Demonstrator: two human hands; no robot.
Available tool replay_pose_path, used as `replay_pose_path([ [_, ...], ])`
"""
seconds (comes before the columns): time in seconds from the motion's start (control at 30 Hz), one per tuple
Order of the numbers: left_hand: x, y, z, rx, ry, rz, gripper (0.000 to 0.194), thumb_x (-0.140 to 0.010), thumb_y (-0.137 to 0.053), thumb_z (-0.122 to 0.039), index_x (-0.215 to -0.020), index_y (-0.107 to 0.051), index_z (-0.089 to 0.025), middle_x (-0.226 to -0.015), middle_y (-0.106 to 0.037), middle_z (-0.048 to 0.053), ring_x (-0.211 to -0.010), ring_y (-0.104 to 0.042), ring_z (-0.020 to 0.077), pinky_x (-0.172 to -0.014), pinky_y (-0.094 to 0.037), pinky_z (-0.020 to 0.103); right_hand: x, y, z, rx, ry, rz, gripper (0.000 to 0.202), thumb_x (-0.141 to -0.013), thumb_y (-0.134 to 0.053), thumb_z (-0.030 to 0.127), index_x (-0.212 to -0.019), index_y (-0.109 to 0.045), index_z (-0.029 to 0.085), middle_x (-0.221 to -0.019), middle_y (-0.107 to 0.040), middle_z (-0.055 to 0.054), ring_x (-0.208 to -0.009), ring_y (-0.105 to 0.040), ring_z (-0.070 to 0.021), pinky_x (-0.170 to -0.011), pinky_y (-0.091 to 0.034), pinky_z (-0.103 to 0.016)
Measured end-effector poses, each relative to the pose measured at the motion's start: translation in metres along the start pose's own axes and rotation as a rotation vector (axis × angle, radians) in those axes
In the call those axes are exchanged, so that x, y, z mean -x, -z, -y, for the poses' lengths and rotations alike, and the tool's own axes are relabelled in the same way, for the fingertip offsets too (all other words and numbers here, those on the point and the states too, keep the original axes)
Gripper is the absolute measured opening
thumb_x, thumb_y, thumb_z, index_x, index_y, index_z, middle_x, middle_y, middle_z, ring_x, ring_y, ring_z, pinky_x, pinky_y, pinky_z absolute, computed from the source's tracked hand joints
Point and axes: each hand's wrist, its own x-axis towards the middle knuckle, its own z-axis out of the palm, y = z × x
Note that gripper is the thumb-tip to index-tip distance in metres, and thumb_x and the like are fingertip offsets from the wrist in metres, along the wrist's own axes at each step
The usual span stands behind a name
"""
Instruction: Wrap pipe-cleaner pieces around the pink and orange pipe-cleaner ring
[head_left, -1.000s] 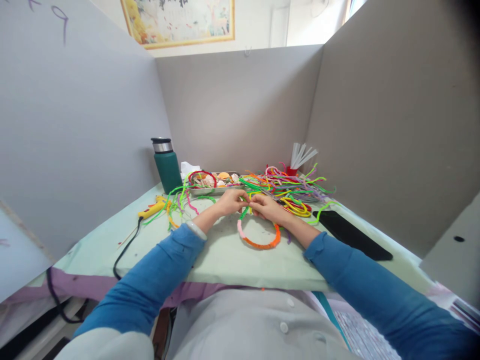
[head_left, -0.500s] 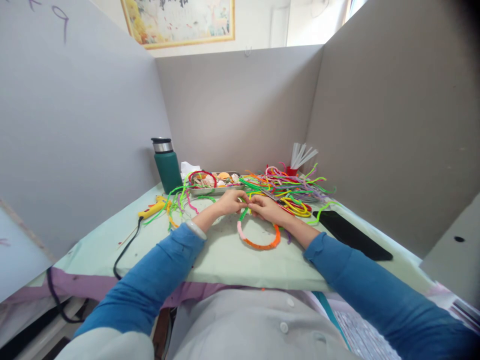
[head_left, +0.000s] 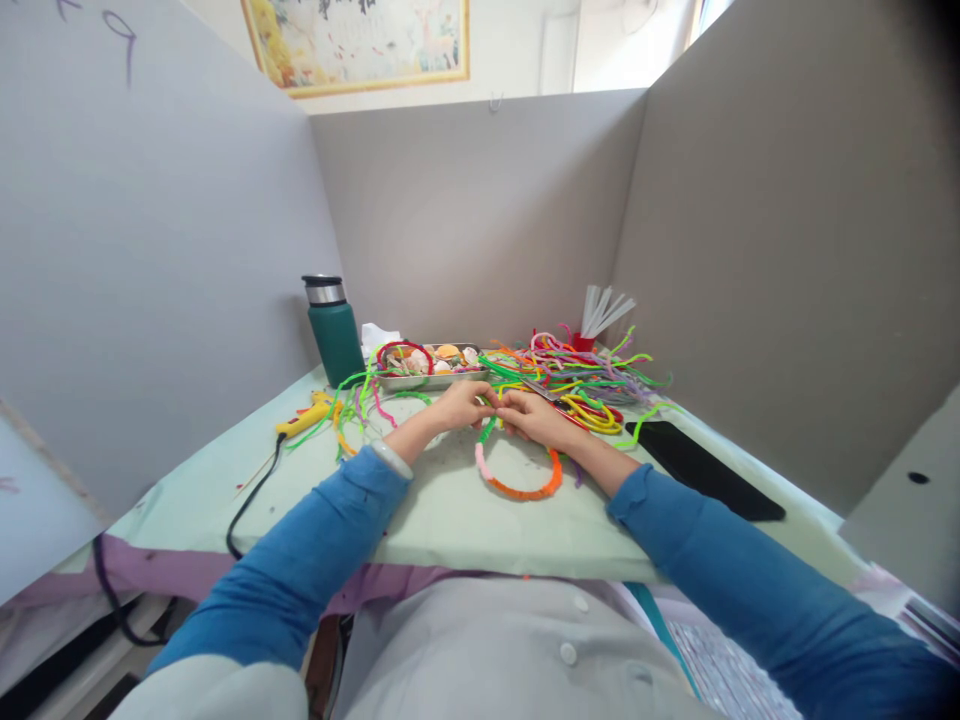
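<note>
A ring wrapped in pipe cleaners point(head_left: 523, 492) hangs low over the table, its visible arc orange at the bottom, pink at the left and green higher up. At the ring's far, green side my left hand point(head_left: 465, 404) pinches it with thumb and forefinger. My right hand point(head_left: 529, 414) meets it there, fingertips closed on the same green stretch and touching the left fingertips. The fingers and the right wrist hide the far part of the ring. Behind both hands lies a heap of loose pipe cleaners point(head_left: 600, 375) in many colours.
A metal tray point(head_left: 409, 382) holds shells and a red ring. To its left stand a green bottle point(head_left: 335, 340) and a yellow glue gun point(head_left: 304, 415) with a black cord. A red cup point(head_left: 583, 343) holds white sticks. At right lies a black phone-like slab point(head_left: 701, 470). Grey panels enclose three sides.
Almost nothing differs. Both hands stay at the green stretch of the ring, with only slight finger movement.
</note>
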Motion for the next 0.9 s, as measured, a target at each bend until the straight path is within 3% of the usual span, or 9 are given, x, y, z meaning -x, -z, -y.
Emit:
replay_pose_path([
  [0.6,0.0025,0.0018,-0.0047,-0.024,-0.023,0.009,0.025,-0.069,-0.056,-0.034,-0.083,-0.059,-0.013,-0.057,-0.058,-0.001,-0.047,-0.054,0.0086,-0.048,-0.039,0.018,-0.0001,0.0007,-0.0016,0.048,-0.001,0.031,0.025,-0.076,-0.046,0.041,-0.079,-0.047,0.016,-0.055,-0.051,0.004,-0.038,-0.036,-0.0048,-0.037,-0.025,-0.017],
  [0.9,0.0011,-0.0002,0.0008,0.058,-0.006,0.051,0.035,-0.066,-0.059,-0.041,-0.086,-0.055,-0.012,-0.07,-0.059,0.002,-0.046,-0.052,0.0063,-0.044,-0.039,0.017,-0.0027,0.0006,-0.0087,0.085,0.004,0.038,0.029,-0.076,-0.047,0.043,-0.084,-0.045,0.016,-0.056,-0.052,0.003,-0.04,-0.038,-0.0055,-0.037,-0.027,-0.017],
])
